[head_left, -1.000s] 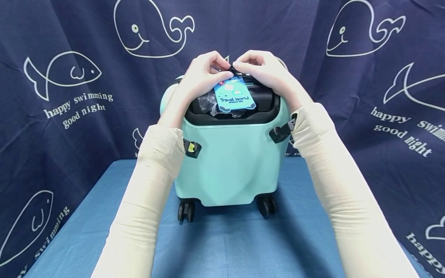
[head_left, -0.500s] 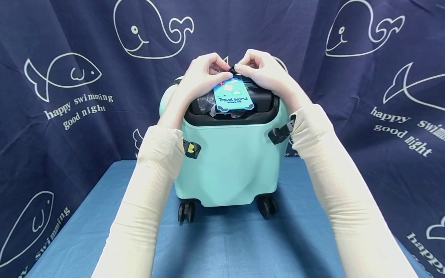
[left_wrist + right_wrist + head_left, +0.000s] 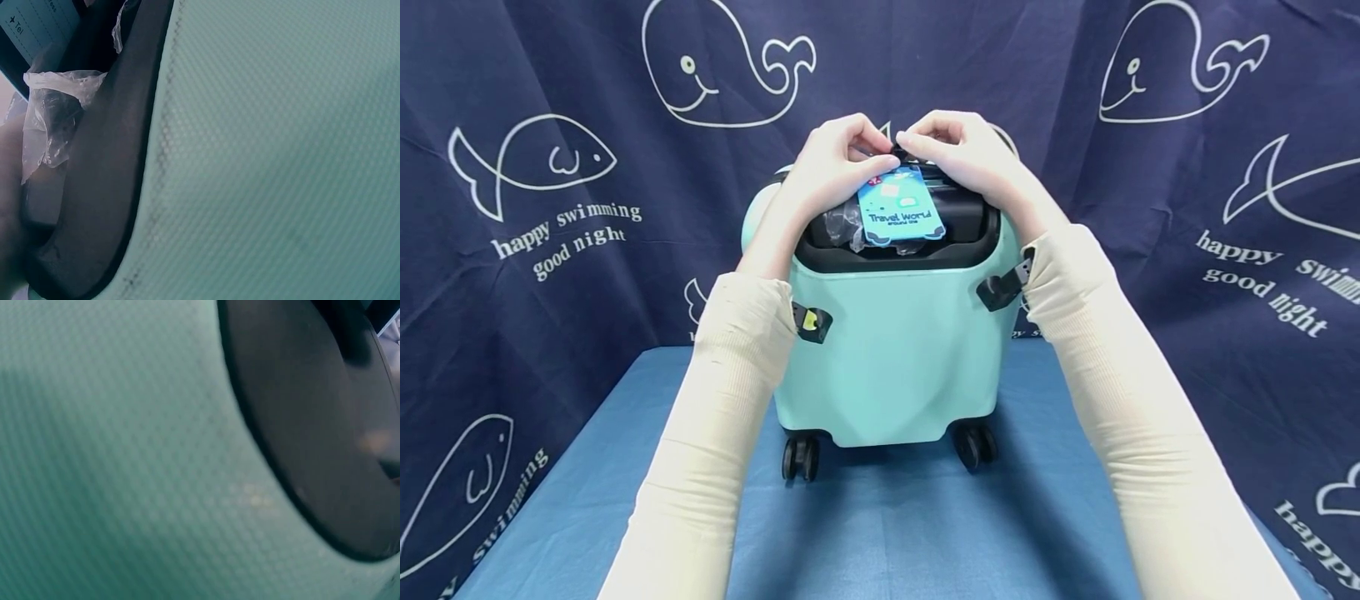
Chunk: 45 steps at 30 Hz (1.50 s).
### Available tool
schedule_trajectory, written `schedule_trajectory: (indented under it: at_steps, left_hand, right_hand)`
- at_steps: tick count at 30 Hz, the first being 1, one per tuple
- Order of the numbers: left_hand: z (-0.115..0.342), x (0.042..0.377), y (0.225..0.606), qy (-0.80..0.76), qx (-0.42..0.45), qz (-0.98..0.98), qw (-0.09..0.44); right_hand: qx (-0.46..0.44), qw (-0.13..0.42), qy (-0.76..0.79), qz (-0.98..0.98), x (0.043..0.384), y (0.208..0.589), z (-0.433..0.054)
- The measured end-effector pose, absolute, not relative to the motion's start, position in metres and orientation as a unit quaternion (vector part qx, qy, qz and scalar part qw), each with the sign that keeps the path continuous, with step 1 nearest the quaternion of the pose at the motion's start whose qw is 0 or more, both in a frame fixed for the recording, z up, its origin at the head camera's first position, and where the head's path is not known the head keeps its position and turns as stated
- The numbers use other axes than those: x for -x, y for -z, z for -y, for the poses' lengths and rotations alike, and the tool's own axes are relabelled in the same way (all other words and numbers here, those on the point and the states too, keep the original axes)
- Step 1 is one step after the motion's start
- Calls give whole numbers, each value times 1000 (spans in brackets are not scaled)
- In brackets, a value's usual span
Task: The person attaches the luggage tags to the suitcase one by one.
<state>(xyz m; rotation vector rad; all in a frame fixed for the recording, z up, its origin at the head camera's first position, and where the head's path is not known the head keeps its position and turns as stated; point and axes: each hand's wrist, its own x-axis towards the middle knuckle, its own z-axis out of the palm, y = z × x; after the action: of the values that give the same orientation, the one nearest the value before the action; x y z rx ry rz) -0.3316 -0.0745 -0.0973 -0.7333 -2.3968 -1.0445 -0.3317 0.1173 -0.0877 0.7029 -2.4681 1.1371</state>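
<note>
A mint-green suitcase [image 3: 895, 358] stands upright on its wheels. From the black handle recess at its top hangs a blue luggage tag [image 3: 901, 207] printed "Travel World". My left hand [image 3: 838, 162] and right hand [image 3: 962, 154] meet above the tag, each pinching its black strap [image 3: 899, 153] between thumb and fingers. The fingertips partly cover the strap, so its fastening cannot be made out. In the left wrist view, the tag's lined side [image 3: 39, 31] shows beside crumpled clear plastic [image 3: 56, 115]. The right wrist view holds mostly the textured shell [image 3: 125, 462] and black recess trim [image 3: 294, 419].
A blue cloth [image 3: 880, 533] covers the table under the suitcase. Behind and to both sides hangs a dark navy curtain [image 3: 970, 50] with whale and fish drawings. Black wrist-camera straps [image 3: 812, 323] sit at both sleeve cuffs, close in front of the suitcase.
The right fingertips have shifted slightly at the strap, drawing a little nearer the left ones. The tag has swung slightly left. Both hands stay at the top of the suitcase.
</note>
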Motion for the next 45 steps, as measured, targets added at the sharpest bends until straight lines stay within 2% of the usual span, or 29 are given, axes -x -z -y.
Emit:
schedule_trajectory:
  at_steps: [24, 35, 45]
  left_hand:
    - [75, 331, 95, 368, 257, 866, 219]
    - [74, 331, 96, 380, 257, 862, 215]
    - [73, 330, 95, 369, 256, 869, 209]
  right_hand:
    - [-281, 216, -398, 846, 336, 89, -117]
    - [-241, 195, -387, 868, 331, 89, -117]
    - [-258, 216, -379, 862, 333, 90, -117]
